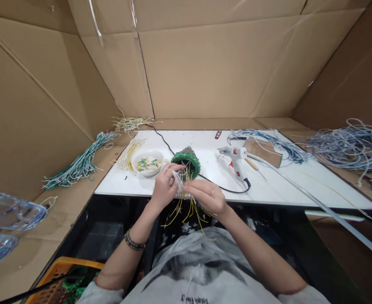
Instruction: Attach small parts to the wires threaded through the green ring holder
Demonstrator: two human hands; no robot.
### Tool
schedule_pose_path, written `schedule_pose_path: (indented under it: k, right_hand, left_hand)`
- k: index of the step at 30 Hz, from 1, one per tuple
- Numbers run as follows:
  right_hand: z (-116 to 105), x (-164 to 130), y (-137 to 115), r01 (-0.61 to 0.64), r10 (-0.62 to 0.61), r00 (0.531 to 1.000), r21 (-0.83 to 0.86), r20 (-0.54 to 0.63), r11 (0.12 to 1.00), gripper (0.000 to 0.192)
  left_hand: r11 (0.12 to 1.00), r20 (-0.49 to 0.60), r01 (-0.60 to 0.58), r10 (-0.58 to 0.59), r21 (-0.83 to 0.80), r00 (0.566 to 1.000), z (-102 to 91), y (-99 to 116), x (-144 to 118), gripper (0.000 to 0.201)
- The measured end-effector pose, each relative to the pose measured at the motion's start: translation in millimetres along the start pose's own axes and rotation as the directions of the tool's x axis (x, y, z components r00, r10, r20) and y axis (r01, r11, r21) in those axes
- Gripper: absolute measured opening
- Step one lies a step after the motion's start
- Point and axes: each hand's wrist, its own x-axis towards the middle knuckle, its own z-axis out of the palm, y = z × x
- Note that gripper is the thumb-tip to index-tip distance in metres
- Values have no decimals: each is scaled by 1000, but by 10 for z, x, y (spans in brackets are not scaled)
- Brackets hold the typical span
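Observation:
A green, bell-shaped piece with a rough, leafy surface [196,164] lies tipped on the white table, its dark open mouth towards me. White and yellow wires come out of that mouth, and the yellow wires [192,207] hang down over the table's front edge. My left hand [165,185] is closed around a bunch of white wires [179,180] just left of the mouth. On the right, my right hand [209,195] pinches at the same wires below the mouth. Its fingertips are close to those of the left, and the exact strand between them is too small to make out.
A white bowl [147,164] with wire clippings stands left. A glue gun [235,160] with a long clear glue stick [319,203] and an awl [256,168] lie right. Wire bundles [81,162] rest on both sides. An orange basket [51,274] sits lower left. Cardboard walls surround the table.

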Motion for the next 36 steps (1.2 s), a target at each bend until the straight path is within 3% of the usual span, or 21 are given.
schedule_pose_path:
  k: [5,12,16,19,21,24,29,36]
  right_hand:
    - [-34,75,-123,-139,145,981,55,-129,989,51]
    - [-68,183,-163,-242,258,958,128,-126,962,48]
    - [-5,206,-87,-226,243,961,128,-129,966,48]
    - [23,212,-21,-240,256,955,119,-147,963,47]
    - [28,213,9,-277,296,942,132,-157,952,43]
    - [31,214,27,-323,353,919,175,-176,930,34]
    - [46,238,2,-393,436,879,224,-194,892,25]
    - [43,308,-70,-366,436,879,309,-195,878,31]
  left_hand:
    - [999,-92,-51,51,0,994,-49,22,38,22]
    - [993,-83,-117,115,-12,990,-130,62,109,33]
    - [978,68,-147,158,-146,985,-174,16,251,41]
    - [966,221,-143,192,-217,956,-205,-13,393,32]
    - [958,266,-145,211,-248,940,-214,-4,467,22]
    - [946,286,-136,223,-293,932,-212,42,521,12]
    - [939,233,-131,211,-318,949,-185,93,524,11]
    - [955,231,-145,207,-257,951,-163,19,506,17]
